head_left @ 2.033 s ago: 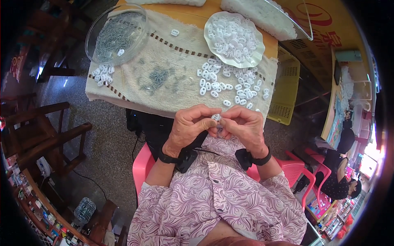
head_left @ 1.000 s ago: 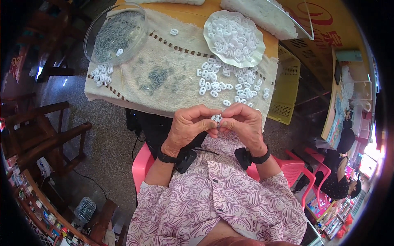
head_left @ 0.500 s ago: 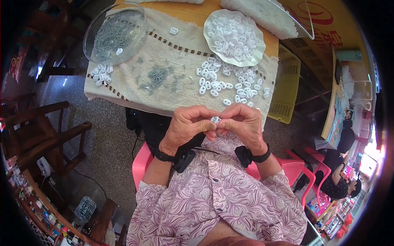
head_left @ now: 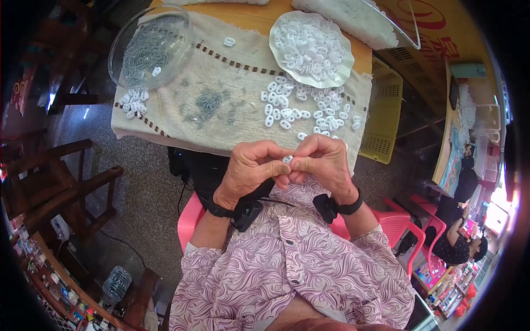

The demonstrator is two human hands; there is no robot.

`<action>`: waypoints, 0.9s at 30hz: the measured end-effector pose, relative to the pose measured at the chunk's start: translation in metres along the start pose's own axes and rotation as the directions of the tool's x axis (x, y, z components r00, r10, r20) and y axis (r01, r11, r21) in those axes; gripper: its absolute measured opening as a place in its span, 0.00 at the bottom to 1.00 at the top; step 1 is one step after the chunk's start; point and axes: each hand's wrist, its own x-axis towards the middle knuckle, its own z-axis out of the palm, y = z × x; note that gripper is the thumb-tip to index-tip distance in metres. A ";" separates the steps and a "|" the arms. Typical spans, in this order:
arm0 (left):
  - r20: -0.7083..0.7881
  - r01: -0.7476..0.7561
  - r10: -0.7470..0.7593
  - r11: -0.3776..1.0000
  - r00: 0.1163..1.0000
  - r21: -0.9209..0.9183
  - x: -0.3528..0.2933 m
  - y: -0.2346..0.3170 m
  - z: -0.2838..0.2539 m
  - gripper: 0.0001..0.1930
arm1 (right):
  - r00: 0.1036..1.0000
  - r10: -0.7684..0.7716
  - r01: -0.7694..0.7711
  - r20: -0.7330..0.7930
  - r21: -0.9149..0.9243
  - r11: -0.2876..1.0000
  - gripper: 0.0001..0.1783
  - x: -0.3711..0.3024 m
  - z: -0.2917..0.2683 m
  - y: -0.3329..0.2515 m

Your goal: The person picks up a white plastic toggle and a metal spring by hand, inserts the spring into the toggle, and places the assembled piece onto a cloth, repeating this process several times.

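While your forearms rest low over your patterned shirt (head_left: pixel 326 254), your two hands meet above your lap, just off the near edge of the beige cloth (head_left: pixel 254 83), with one small white piece (head_left: pixel 287 159) between them. Your left hand (head_left: pixel 251 170) grips it between thumb and fingers; your right hand (head_left: pixel 326 163) is closed on its other side, probably so that it sits steady under both thumbs. The fingers cover much of it, so you cannot tell from here whether anything is fitted inside. Beyond your hands, a loose pile of thin metal parts (head_left: pixel 208 105) lies mid-cloth, likely spread so that single ones pick up easily; the soft weave may also stop them rolling. More fill the round clear bowl (head_left: pixel 116 60) at the far left, where one white piece lies too. On the right, a scalloped white dish (head_left: pixel 346 67) is heaped with white pieces, and scattered pieces (head_left: pixel 285 113) lie in front of it, seemingly for a short reach by your right hand. A smaller heap (head_left: pixel 132 102) sits apart at the cloth's left edge, just below the bowl, perhaps to keep it separate.
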 end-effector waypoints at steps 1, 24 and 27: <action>-0.032 -0.001 0.002 1.000 0.999 0.012 0.000 0.000 0.002 0.11 | 1.000 -0.001 0.001 -0.003 0.000 1.000 0.05 0.001 -0.001 0.000; -0.225 -0.047 0.094 0.978 0.970 0.204 0.028 0.044 0.011 0.13 | 0.998 -0.009 0.008 -0.058 -0.017 1.000 0.07 0.003 -0.012 -0.007; -0.296 -0.115 0.177 0.970 0.939 0.216 0.043 0.074 0.009 0.12 | 1.000 0.022 -0.022 -0.020 -0.015 1.000 0.09 0.003 -0.012 -0.005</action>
